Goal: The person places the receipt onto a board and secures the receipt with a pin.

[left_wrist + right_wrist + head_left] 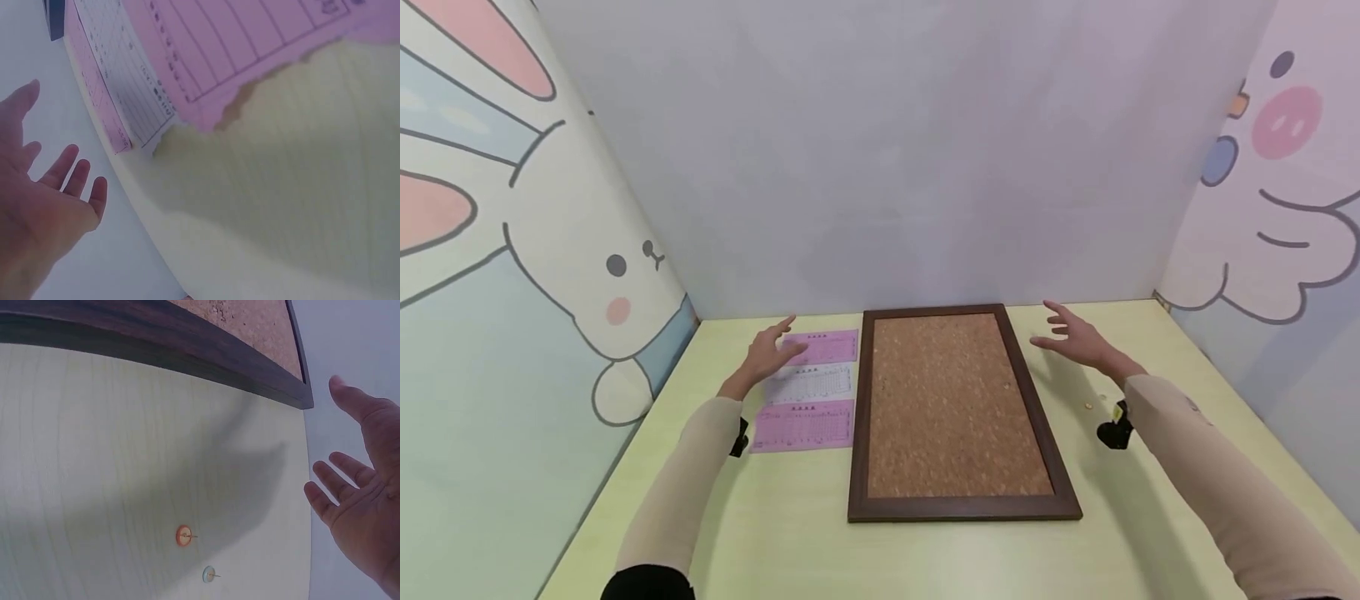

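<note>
A corkboard with a dark brown frame lies flat on the table. Left of it, three printed slips form a column: a pink slip at the back, a white slip, and a front pink slip whose torn edge shows in the left wrist view. My left hand hovers by the slips, fingers spread, holding nothing. Right of the board my right hand is raised with loose fingers, also holding nothing. Two thumbtacks lie on the table near it: an orange thumbtack and a pale thumbtack.
The pale yellow table meets a plain wall at the back. Side walls carry a cartoon rabbit on the left and a pig on the right. Dark wrist-worn devices sit beneath both sleeves.
</note>
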The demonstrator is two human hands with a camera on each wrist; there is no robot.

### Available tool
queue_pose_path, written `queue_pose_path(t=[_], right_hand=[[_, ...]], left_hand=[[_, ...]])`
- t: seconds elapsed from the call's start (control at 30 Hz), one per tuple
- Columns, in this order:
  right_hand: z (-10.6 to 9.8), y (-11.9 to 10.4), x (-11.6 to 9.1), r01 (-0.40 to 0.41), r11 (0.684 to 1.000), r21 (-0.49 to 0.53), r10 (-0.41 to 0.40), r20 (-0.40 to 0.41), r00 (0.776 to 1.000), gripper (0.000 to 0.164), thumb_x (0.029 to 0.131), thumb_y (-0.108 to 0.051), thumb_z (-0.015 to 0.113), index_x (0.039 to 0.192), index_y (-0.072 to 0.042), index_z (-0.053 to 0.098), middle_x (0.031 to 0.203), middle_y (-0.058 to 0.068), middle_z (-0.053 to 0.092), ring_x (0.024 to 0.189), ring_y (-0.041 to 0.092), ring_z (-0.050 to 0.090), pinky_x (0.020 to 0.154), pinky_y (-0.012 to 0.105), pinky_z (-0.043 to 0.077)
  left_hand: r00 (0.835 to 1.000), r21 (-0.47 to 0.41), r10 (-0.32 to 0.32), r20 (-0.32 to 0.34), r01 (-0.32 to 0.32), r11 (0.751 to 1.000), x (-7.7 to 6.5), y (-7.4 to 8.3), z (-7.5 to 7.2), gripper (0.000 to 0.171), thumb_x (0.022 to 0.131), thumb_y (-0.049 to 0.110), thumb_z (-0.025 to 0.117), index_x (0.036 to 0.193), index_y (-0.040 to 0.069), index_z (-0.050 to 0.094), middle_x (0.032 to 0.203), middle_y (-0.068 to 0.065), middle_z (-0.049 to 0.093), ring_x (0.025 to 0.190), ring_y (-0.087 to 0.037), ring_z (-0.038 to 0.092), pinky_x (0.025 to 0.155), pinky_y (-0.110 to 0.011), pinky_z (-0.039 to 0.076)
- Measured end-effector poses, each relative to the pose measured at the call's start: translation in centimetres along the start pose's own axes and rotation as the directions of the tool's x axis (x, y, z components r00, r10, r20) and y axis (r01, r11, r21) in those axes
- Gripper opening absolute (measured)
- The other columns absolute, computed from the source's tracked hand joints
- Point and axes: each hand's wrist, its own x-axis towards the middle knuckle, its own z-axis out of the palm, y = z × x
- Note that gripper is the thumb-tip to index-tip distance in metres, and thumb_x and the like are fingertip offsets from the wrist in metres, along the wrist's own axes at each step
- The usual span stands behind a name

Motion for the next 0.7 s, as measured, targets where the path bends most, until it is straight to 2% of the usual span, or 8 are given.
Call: queue_pose_path(t=[0.1,0.27,0.53,0.7], right_hand=[[0.0,-0.1,0.0,-0.02,0.999,0.048,0.019,0.019,1.0,0.087,0.103,-0.033,0.061,0.163,-0.001,0.006,0.156,0.04,0.029,0.141,0.057,0.037,0.107,0.067,0.042],[0.3,0.2,0.0,-0.022,0.996,0.087,0.017,0.052,0.999,0.083,0.105,-0.032,0.057,0.163,0.0,0.007,0.156,0.04,0.03,0.142,0.056,0.036,0.108,0.067,0.041],[0.6,0.6,0.0,-0.013,0.987,0.159,-0.003,0.101,0.995,0.078,0.107,-0.031,0.054,0.162,0.002,0.009,0.156,0.039,0.03,0.142,0.056,0.037,0.109,0.067,0.04],[0.8,0.7,0.4,-0.012,0.984,0.176,-0.01,0.123,0.992,0.077,0.107,-0.031,0.054,0.162,0.002,0.01,0.156,0.039,0.031,0.142,0.055,0.038,0.109,0.067,0.04]], left_hand=[[1.0,-0.029,-0.005,-0.006,0.005,1.0,-0.2,-0.3,0.0,0.075,0.101,0.034,0.061,0.16,0.004,0.027,0.153,-0.033,0.043,0.142,-0.053,0.039,0.115,-0.069,0.031],[0.999,-0.044,-0.043,0.011,0.044,0.998,-0.5,-0.6,0.1,0.075,0.101,0.033,0.061,0.161,0.004,0.026,0.153,-0.033,0.042,0.142,-0.053,0.037,0.116,-0.068,0.03],[0.999,-0.056,-0.049,0.011,0.049,0.997,0.0,-1.1,0.3,0.074,0.1,0.028,0.063,0.158,-0.001,0.028,0.15,-0.036,0.042,0.136,-0.053,0.043,0.112,-0.065,0.037],[0.993,-0.08,-0.112,0.024,0.114,0.99,0.1,-1.4,0.1,0.073,0.1,0.029,0.062,0.159,0.002,0.029,0.151,-0.035,0.042,0.135,-0.051,0.045,0.111,-0.062,0.04]])
